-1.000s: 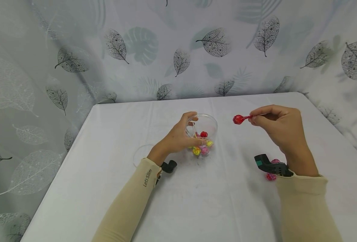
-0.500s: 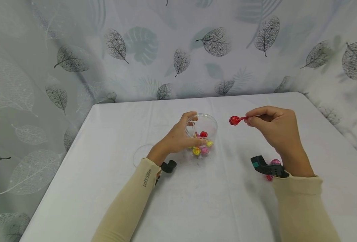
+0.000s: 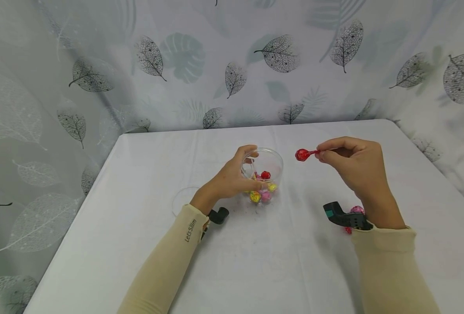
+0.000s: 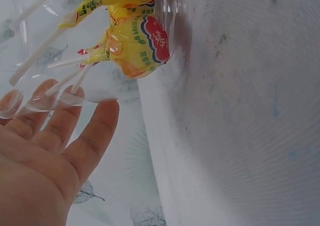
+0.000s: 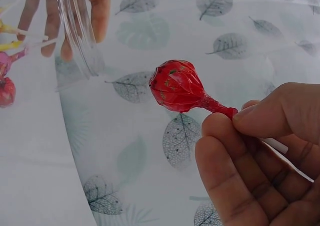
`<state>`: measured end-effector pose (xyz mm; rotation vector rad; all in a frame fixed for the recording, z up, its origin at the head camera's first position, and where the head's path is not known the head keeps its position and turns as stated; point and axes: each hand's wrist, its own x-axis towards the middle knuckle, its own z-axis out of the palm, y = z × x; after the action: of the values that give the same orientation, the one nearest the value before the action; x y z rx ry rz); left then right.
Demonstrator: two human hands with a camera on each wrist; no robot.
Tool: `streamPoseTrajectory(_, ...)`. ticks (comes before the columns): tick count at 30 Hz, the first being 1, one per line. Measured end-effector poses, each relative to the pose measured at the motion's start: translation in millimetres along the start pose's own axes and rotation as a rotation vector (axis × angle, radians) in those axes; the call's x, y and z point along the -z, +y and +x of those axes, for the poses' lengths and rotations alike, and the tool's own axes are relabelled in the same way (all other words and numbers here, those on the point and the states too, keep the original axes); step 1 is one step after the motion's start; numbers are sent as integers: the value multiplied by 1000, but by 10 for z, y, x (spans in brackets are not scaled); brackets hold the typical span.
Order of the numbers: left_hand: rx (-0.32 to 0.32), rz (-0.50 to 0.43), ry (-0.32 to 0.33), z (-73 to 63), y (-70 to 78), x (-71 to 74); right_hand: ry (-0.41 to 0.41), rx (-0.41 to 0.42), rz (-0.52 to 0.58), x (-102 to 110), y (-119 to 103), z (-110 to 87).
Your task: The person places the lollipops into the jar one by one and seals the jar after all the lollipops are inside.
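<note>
My left hand [image 3: 229, 179] grips the side of a clear plastic jar [image 3: 277, 163], its thumb across the near side and fingers behind. The open mouth of the jar is tipped slightly toward me. Wrapped lollipops in yellow, pink and red lie inside; a yellow lollipop [image 4: 140, 45] shows large through the wall in the left wrist view. To the right of the jar, my right hand [image 3: 353, 165] pinches a red lollipop [image 3: 302, 155] by its stick between thumb and fingers. Its round red head [image 5: 176, 85] points left toward the jar, raised above the table and apart from the rim.
A thin, clear round lid [image 3: 184, 188] lies on the white table [image 3: 255, 261] left of the jar, partly behind my left wrist. Pink-wrapped lollipops [image 3: 358, 209] lie under my right wrist, partly hidden by its camera. A leaf-patterned curtain [image 3: 200, 96] borders the table behind.
My right hand has moved a little to the left with the red lollipop, closer to the jar. My left hand and the jar have stayed in place.
</note>
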<state>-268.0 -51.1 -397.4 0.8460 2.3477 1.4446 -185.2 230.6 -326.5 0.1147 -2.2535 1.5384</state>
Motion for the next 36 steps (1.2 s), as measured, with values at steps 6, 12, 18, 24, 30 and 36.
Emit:
streamPoseTrajectory(6, -2, 14, -1, -2, 9, 0, -2, 8, 39, -36, -24, 5)
streamPoseTrajectory(12, -1, 10, -4, -3, 11, -9, -8, 24, 59, -83, -60, -19)
streamPoseTrajectory(18, -5, 8, -14, -6, 6, -8, -37, 77, 49, -176, -69, -45)
streamPoseTrajectory(24, -20, 17, -20, -10, -8, -2, -52, 134, 28, -301, -74, -58)
streamPoseTrajectory(30, -17, 12, -15, -7, -5, -5, -86, 155, 6, -393, -90, -76)
streamPoseTrajectory(36, -5, 5, -17, 1, 8, -12, -130, 154, -17, -475, -83, -92)
